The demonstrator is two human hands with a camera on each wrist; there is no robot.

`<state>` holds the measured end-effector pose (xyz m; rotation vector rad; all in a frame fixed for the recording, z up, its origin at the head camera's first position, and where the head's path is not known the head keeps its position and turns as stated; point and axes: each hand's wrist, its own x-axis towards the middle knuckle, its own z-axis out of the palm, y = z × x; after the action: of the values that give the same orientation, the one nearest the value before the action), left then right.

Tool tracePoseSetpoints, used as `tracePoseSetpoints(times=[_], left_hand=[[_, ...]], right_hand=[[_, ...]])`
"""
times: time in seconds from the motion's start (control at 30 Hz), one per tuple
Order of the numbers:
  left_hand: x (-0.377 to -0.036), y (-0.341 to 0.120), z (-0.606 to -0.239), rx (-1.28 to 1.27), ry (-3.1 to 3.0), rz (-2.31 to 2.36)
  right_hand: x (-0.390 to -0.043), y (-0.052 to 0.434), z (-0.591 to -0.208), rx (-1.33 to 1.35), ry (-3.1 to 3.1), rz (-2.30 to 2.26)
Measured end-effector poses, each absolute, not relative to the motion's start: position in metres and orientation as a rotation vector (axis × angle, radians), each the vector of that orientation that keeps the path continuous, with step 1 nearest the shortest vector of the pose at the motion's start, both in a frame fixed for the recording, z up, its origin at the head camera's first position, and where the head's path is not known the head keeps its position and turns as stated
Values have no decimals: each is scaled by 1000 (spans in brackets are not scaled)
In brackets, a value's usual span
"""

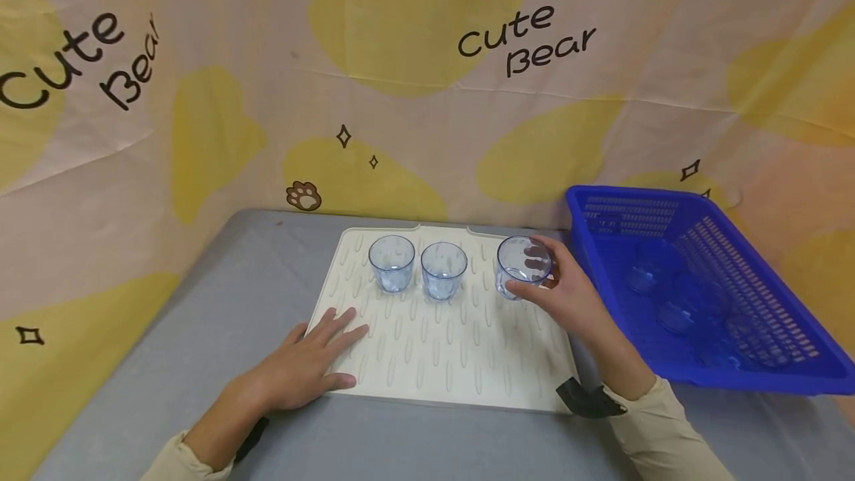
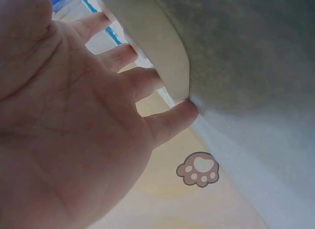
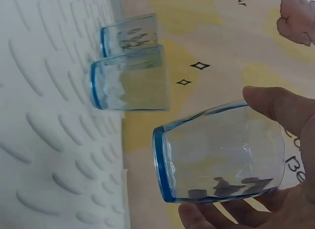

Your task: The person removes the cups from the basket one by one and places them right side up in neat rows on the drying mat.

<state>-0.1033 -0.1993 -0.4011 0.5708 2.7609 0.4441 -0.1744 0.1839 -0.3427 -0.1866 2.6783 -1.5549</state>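
A clear bluish drinking glass point(image 1: 523, 262) is gripped by my right hand point(image 1: 576, 295), thumb on the near side and fingers round the far side. In the right wrist view the held glass point(image 3: 221, 155) hangs just above the white ridged mat point(image 1: 434, 362), its thick blue base toward the mat. Two more glasses stand upright at the mat's back, a left one point(image 1: 392, 266) and a middle one point(image 1: 444, 272). My left hand point(image 1: 310, 362) rests with fingers spread on the mat's left edge; the left wrist view shows those fingertips point(image 2: 184, 113) along the edge.
A blue plastic basket point(image 1: 581, 243) stands to the right of the mat, with several glasses point(image 1: 677, 314) lying inside. The grey table point(image 1: 220, 318) ends at a patterned curtain point(image 1: 427, 95) behind the mat.
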Motion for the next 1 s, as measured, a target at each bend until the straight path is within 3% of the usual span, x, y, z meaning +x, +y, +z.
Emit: tracePoseSetpoints(times=[0.4,0.77,1.0], left_hand=[[-103,-198,-401,586,2779,420],[-108,-196,-403,629,2799,416],[-106,-197,-404,598,2790,408]], right_hand=[[-189,168,-363,-29,2632,-1560],[-165,188,-363,-20,2698,-1409],[-176,181,-358,-57,2685,-1488]])
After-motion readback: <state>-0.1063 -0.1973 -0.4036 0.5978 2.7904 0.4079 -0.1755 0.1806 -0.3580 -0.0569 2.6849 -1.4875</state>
